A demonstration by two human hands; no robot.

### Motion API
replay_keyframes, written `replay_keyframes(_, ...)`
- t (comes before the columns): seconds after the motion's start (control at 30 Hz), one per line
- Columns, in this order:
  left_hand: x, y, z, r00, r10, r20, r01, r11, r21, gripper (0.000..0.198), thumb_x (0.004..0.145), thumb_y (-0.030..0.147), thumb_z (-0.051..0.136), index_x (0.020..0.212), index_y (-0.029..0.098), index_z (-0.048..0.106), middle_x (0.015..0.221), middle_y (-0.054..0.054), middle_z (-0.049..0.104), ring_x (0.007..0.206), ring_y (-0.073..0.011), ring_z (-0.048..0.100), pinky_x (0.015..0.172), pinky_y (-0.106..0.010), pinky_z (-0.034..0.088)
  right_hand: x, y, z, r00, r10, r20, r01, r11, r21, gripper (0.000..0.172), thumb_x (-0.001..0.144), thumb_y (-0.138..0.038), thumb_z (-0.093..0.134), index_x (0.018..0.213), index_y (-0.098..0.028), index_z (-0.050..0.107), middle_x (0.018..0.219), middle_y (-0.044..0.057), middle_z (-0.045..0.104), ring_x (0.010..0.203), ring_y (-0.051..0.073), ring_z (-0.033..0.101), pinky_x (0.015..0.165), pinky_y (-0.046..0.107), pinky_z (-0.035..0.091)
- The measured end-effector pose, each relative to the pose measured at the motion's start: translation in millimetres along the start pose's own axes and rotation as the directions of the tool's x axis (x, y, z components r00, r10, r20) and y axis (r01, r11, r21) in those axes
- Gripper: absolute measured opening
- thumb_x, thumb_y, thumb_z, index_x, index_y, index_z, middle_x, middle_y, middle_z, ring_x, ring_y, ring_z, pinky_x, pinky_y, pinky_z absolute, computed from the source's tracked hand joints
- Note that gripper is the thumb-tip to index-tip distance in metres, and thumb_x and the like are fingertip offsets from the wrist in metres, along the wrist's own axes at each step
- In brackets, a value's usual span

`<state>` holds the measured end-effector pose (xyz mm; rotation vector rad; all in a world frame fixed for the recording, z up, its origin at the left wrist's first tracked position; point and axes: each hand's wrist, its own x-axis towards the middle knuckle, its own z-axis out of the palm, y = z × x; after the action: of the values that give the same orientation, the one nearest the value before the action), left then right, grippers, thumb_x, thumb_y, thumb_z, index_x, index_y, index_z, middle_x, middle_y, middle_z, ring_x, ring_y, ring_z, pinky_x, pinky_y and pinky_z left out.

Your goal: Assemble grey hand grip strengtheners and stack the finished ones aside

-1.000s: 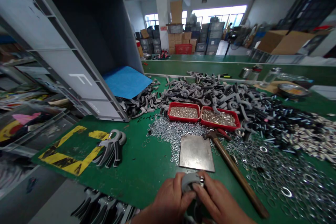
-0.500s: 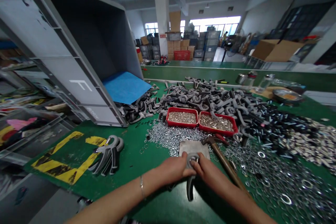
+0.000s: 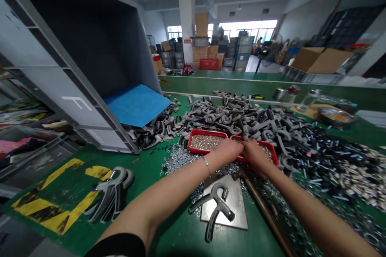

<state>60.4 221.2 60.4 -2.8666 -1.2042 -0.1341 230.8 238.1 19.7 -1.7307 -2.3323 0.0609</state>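
My left hand (image 3: pixel 228 150) reaches between the two red trays, its fingers closed near the left edge of the right red tray (image 3: pixel 275 158). Right beside it, my right hand (image 3: pixel 252 152) dips over that tray, fingertips meeting the left hand's; whatever they hold is hidden. The left red tray (image 3: pixel 193 151) holds small metal pieces. On a square metal plate (image 3: pixel 238 216) lies a grey hand grip with a spring (image 3: pixel 217 200), its handles spread toward me. A hammer (image 3: pixel 265 213) rests right of the plate, under my right forearm.
Grey grip parts (image 3: pixel 223 114) pile behind the trays. A large grey crate (image 3: pixel 87 100) stands left, with finished-looking grips (image 3: pixel 113 192) in front. Metal rings, black parts and pale cylinders spread right. A metal bowl (image 3: pixel 336 115) and jars (image 3: pixel 312 98) sit at the back right.
Both hands have moved forward from the plate to the red trays. The grip they held now lies on the plate. The view has shifted slightly.
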Motion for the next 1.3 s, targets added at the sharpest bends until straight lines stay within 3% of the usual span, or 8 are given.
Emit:
replay_keyframes(0.17,47.4,1.7,24.8,0.998,-0.053,0.013,0.053,0.998,0.026,0.018,0.091,0.009,0.054,0.095,0.006,0.072,0.098,-0.020,0.072,0.103,-0.0309,0.064,0.088,-0.045,0.045,7.0,3.6,17.9,0.999,0.036,0.009,-0.036,0.999,-0.002,0.015,0.094,-0.030,0.060,0.097,-0.016,0.066,0.106,0.006,0.066,0.102,0.021,0.060,0.092,0.042,0.046)
replay_keyframes(0.37,46.7,5.3,39.9,0.996,-0.084,0.004,0.083,0.995,0.048,0.023,0.093,0.010,0.051,0.102,0.004,0.071,0.103,-0.023,0.070,0.104,-0.0321,0.061,0.091,-0.049,0.039,4.1,10.2,32.9,0.989,0.130,-0.066,-0.119,0.982,0.150,0.016,0.092,-0.013,0.046,0.093,-0.013,0.062,0.094,0.017,0.068,0.095,0.027,0.061,0.084,0.037,0.044)
replay_keyframes(0.5,46.1,7.8,37.0,0.995,-0.100,0.002,0.099,0.993,0.056,0.026,0.096,0.013,0.048,0.107,0.006,0.070,0.105,-0.021,0.071,0.105,-0.0323,0.060,0.092,-0.049,0.038,4.9,14.0,23.5,0.971,0.176,-0.164,-0.116,0.940,0.320,0.020,0.092,-0.020,0.041,0.102,-0.014,0.058,0.098,0.017,0.068,0.094,0.028,0.060,0.083,0.038,0.045)
replay_keyframes(0.63,47.7,8.5,35.8,0.993,-0.119,0.013,0.118,0.992,0.053,0.022,0.094,0.013,0.053,0.099,0.007,0.073,0.101,-0.020,0.072,0.101,-0.0307,0.062,0.091,-0.047,0.039,-35.6,8.2,4.1,0.971,0.148,-0.185,-0.045,0.882,0.469,0.029,0.095,-0.032,0.041,0.115,-0.017,0.056,0.108,0.013,0.068,0.095,0.025,0.063,0.083,0.038,0.050)
replay_keyframes(0.87,43.2,8.5,43.9,0.988,-0.148,-0.053,0.146,0.989,-0.035,0.022,0.093,0.008,0.050,0.099,0.004,0.070,0.100,-0.021,0.072,0.101,-0.0302,0.063,0.092,-0.049,0.037,-171.0,-36.8,9.9,0.974,-0.185,0.132,0.074,0.808,0.585,0.024,0.098,-0.029,0.043,0.096,-0.023,0.066,0.093,0.008,0.069,0.091,0.024,0.064,0.085,0.039,0.051)
replay_keyframes(0.97,37.3,8.6,44.9,0.980,-0.176,-0.090,0.169,0.982,-0.085,0.022,0.093,0.007,0.047,0.098,0.003,0.068,0.099,-0.021,0.072,0.101,-0.0309,0.064,0.093,-0.051,0.037,-176.3,-45.2,7.9,0.967,-0.160,0.197,0.034,0.852,0.523,0.025,0.100,-0.027,0.037,0.100,-0.022,0.061,0.100,0.009,0.068,0.095,0.023,0.063,0.086,0.036,0.049)
replay_keyframes(1.13,27.3,6.6,42.3,0.963,-0.232,-0.135,0.201,0.957,-0.207,0.012,0.092,0.011,0.053,0.090,0.008,0.065,0.094,-0.017,0.072,0.099,-0.0289,0.066,0.091,-0.045,0.042,-157.1,-53.9,7.4,0.918,-0.099,0.385,0.028,0.982,0.186,0.026,0.090,-0.004,0.039,0.091,-0.016,0.062,0.087,0.012,0.068,0.080,0.022,0.065,0.073,0.031,0.047)
replay_keyframes(1.3,1.3,8.2,29.5,0.910,-0.357,-0.210,0.245,0.872,-0.424,0.009,0.097,0.021,0.049,0.101,0.015,0.056,0.092,-0.010,0.071,0.089,-0.0218,0.069,0.079,-0.033,0.049,-157.7,-52.9,8.3,0.922,-0.113,0.370,0.047,0.982,0.182,0.018,0.088,-0.006,0.047,0.090,-0.017,0.062,0.086,0.010,0.068,0.081,0.022,0.066,0.072,0.028,0.047)
